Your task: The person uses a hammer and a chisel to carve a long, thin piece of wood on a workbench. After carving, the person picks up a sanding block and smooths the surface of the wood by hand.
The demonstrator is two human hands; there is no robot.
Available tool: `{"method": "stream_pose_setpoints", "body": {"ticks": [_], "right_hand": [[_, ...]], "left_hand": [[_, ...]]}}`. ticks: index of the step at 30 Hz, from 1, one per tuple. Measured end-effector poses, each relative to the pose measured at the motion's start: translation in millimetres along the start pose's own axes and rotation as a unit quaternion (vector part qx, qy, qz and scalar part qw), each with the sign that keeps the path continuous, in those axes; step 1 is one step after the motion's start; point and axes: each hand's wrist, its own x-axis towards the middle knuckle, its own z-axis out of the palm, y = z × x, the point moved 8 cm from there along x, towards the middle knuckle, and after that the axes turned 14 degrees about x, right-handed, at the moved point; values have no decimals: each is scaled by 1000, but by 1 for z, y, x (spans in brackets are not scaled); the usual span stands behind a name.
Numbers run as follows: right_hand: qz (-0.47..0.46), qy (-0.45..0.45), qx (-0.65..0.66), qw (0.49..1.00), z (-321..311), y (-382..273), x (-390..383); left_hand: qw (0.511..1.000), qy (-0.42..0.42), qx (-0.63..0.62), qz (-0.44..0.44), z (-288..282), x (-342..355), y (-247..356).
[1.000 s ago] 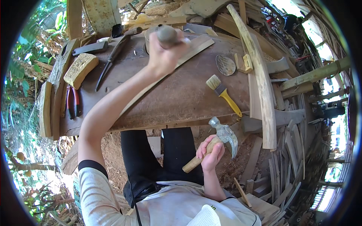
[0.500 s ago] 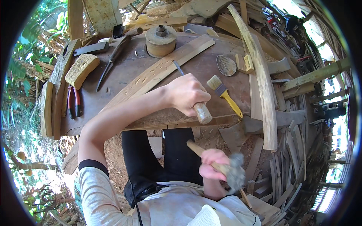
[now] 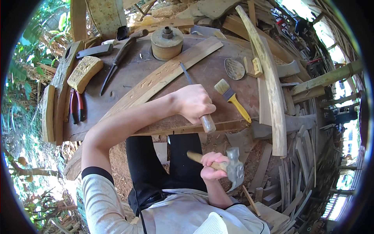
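My left hand (image 3: 194, 104) is wrapped round the wooden handle of a chisel (image 3: 186, 73). The handle's butt sticks out toward me below the fist, and the narrow blade points away, its tip at the edge of a long wooden plank (image 3: 171, 74). A row of small chipped cuts marks the plank's face. Over my lap, my right hand (image 3: 213, 165) grips a claw hammer (image 3: 235, 169) by its wooden handle, close under the grey metal head. The hammer is apart from the chisel.
On the brown worktable (image 3: 233, 97) lie a yellow-handled paintbrush (image 3: 233, 100), an oval shell-like piece (image 3: 234, 69), red-handled pliers (image 3: 76, 106), a long dark blade tool (image 3: 117, 64) and a wood block (image 3: 84, 73). A round pot-like piece (image 3: 166, 43) stands behind. A pale pole (image 3: 269, 82) runs along the right.
My left hand has slid slightly toward me, and more of the chisel blade shows. The hammer, blurred before, has moved a little up and left and now looks sharp.
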Motion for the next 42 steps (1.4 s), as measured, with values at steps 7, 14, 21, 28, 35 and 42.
{"method": "stream_pose_setpoints", "body": {"ticks": [7, 14, 21, 28, 35, 42], "right_hand": [[124, -64, -86, 986, 6, 24, -12], [176, -12, -42, 983, 14, 21, -9], [154, 15, -37, 987, 8, 5, 4], [103, -19, -5, 995, 15, -19, 1], [227, -69, -116, 964, 11, 18, -7], [190, -34, -53, 980, 11, 8, -15]], "left_hand": [[999, 27, 6, -31, -11, -12, -11], [997, 75, -21, -22, -19, -7, -4], [996, 89, -16, -14, -17, -9, 3], [995, 97, -22, -16, -19, -9, 1], [994, 103, -42, -20, -25, -9, -6], [991, 121, -3, -53, -29, -16, -22]]}}
